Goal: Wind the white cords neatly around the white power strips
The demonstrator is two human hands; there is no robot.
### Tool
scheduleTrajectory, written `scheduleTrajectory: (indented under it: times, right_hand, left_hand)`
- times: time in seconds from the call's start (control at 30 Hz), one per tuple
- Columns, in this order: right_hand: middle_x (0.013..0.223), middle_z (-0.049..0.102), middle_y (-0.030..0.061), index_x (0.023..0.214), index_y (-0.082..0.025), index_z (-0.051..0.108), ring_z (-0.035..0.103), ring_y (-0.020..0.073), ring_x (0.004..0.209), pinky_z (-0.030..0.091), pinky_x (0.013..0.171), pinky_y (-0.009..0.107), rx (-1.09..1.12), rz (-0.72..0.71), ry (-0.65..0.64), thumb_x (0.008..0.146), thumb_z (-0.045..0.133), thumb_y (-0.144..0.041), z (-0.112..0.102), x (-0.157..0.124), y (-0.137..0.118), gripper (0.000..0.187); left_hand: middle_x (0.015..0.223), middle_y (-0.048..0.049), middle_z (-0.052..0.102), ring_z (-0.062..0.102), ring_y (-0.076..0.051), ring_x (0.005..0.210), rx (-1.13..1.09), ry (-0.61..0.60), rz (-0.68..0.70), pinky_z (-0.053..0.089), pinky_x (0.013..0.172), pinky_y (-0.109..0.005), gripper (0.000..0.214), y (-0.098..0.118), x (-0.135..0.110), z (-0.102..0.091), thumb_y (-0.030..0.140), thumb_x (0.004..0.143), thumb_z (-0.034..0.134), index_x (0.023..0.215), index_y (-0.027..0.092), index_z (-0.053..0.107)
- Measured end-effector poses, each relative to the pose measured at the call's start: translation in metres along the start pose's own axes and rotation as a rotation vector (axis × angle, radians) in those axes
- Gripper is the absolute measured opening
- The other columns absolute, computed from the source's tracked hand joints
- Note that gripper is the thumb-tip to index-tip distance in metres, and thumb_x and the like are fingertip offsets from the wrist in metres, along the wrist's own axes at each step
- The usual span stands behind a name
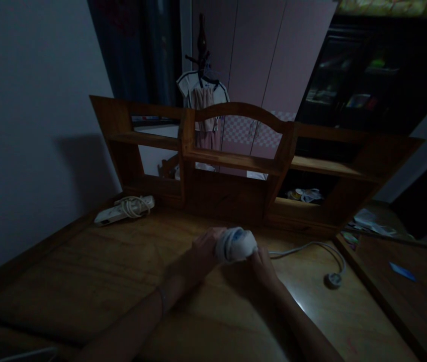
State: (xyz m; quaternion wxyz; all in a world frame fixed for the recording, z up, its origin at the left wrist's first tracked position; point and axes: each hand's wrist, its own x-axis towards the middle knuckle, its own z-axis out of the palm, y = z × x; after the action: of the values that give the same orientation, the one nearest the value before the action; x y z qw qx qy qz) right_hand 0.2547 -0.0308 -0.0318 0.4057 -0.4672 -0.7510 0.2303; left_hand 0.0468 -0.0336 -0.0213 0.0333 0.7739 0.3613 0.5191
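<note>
Above the middle of the wooden desk (122,266), my left hand (206,250) is closed around a white power strip (244,245) with cord wound about it. It is seen nearly end-on in dim light, and a small blue patch shows on it. At its right end my right hand (263,264) is closed, with the fingers pinching the white cord (304,246); the exact grip is partly hidden. From there the cord runs right across the desk and curves down to a round plug (333,280) lying on the wood.
Another white power strip (124,210), its cord wrapped round it, lies at the back left by the wall. A wooden shelf unit (232,163) stands along the desk's back edge. Beyond the desk's right edge, a blue packet (402,271) lies on a lower brown surface.
</note>
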Motion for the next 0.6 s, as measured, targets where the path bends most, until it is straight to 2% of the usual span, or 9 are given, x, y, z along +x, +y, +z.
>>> scheduleTrajectory:
  times: [0.07,0.13,0.23,0.3,0.4,0.5,0.6]
  right_hand:
    - [0.053,0.050,0.0006,0.068,-0.016,0.059,0.044,0.0124,0.049,0.030,0.052,0.025,-0.108,-0.069,0.005,0.098,0.028,-0.038,0.004,-0.001,-0.004,0.049]
    - [0.058,0.054,0.0020,0.073,-0.016,0.059,0.046,0.0120,0.050,0.028,0.052,0.025,-0.205,-0.150,0.000,0.097,0.034,-0.037,0.009,-0.003,-0.011,0.041]
    - [0.063,0.058,0.0026,0.076,-0.017,0.058,0.050,0.0113,0.052,0.026,0.052,0.024,-0.321,-0.274,-0.017,0.095,0.044,-0.033,0.017,-0.008,-0.025,0.029]
    - [0.062,0.058,0.0018,0.075,-0.017,0.055,0.051,0.0106,0.052,0.025,0.052,0.024,-0.453,-0.405,0.004,0.096,0.043,-0.028,0.021,-0.011,-0.032,0.027]
    - [0.057,0.055,-0.0007,0.071,-0.017,0.052,0.048,0.0094,0.047,0.024,0.051,0.025,-0.648,-0.585,0.114,0.097,0.043,-0.024,0.022,-0.013,-0.035,0.029]
    - [0.054,0.053,-0.0020,0.068,-0.018,0.050,0.047,0.0091,0.046,0.025,0.051,0.026,-0.717,-0.635,0.219,0.097,0.046,-0.025,0.013,-0.011,-0.037,0.030]
    - [0.053,0.050,-0.0027,0.066,-0.018,0.050,0.047,0.0092,0.047,0.025,0.052,0.026,-0.756,-0.657,0.312,0.095,0.049,-0.026,-0.007,-0.007,-0.039,0.030]
  left_hand:
    - [0.108,-0.0095,0.065,0.063,-0.023,0.099,-0.177,0.180,-0.340,0.052,0.084,-0.035,0.053,-0.007,0.008,0.001,0.038,0.072,0.072,0.118,0.020,0.053]
    - [0.099,-0.0085,0.068,0.067,-0.021,0.087,-0.429,0.324,-0.639,0.053,0.074,-0.031,0.050,-0.015,0.016,0.001,0.047,0.074,0.068,0.112,0.018,0.055]
    - [0.080,-0.0072,0.069,0.066,-0.018,0.065,-0.763,0.366,-0.913,0.052,0.059,-0.027,0.051,-0.028,0.022,0.003,0.057,0.075,0.062,0.101,0.014,0.059]
    - [0.071,-0.0068,0.067,0.063,-0.016,0.057,-0.836,0.302,-0.998,0.049,0.053,-0.025,0.052,-0.035,0.019,0.006,0.060,0.073,0.063,0.092,0.011,0.062]
    - [0.064,-0.0061,0.065,0.059,-0.014,0.051,-0.815,0.178,-1.019,0.045,0.047,-0.022,0.050,-0.039,0.013,0.012,0.060,0.070,0.066,0.080,0.011,0.063]
    - [0.060,-0.0042,0.063,0.057,-0.013,0.047,-0.811,0.084,-1.000,0.043,0.044,-0.022,0.051,-0.034,0.011,0.013,0.061,0.067,0.068,0.077,0.012,0.063]
    - [0.063,-0.0041,0.064,0.058,-0.013,0.049,-0.832,-0.023,-0.952,0.045,0.045,-0.022,0.051,-0.021,0.013,0.009,0.060,0.067,0.069,0.085,0.012,0.063]
